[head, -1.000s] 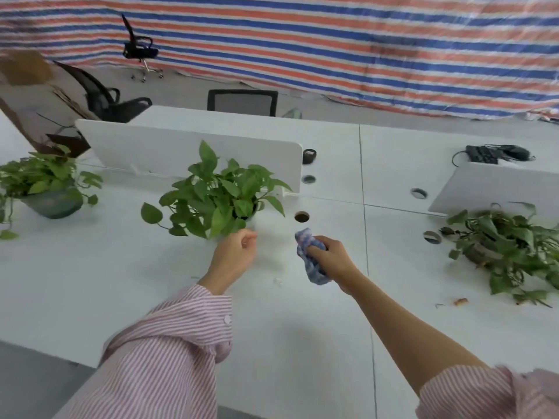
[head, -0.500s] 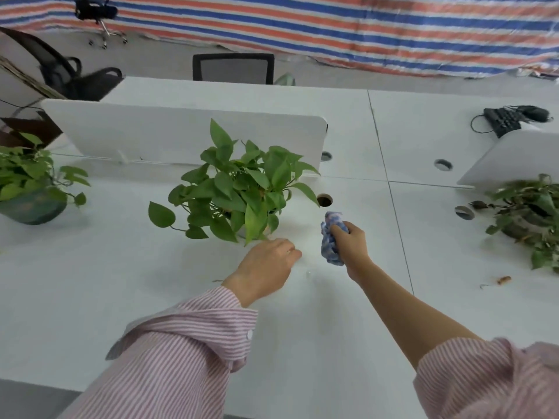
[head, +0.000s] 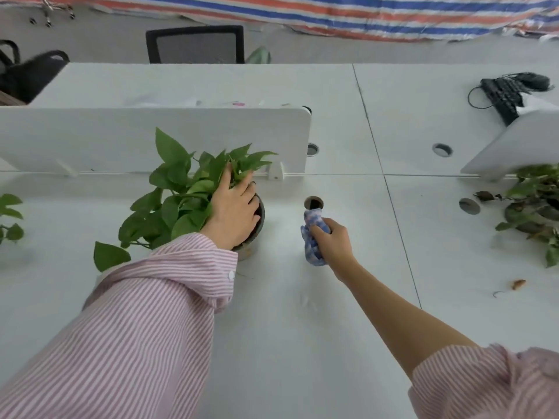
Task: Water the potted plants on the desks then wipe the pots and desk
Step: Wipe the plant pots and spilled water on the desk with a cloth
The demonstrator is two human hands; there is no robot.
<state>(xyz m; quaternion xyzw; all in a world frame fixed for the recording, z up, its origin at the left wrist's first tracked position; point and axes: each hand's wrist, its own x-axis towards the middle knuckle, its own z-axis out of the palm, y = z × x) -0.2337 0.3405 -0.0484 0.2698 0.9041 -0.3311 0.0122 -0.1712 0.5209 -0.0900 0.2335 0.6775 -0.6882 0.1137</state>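
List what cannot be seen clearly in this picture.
- Head view: the left hand and leaves cover most of the pot.
- The right hand hides part of the cloth.
- The right edge cuts off the right plant.

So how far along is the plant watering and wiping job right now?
Watering can't be judged; no watering can shows. Wiping is in hand: the left hand rests on the middle pot while the right hand grips the blue cloth beside it. Left: crumbs on the desk near the right plant.
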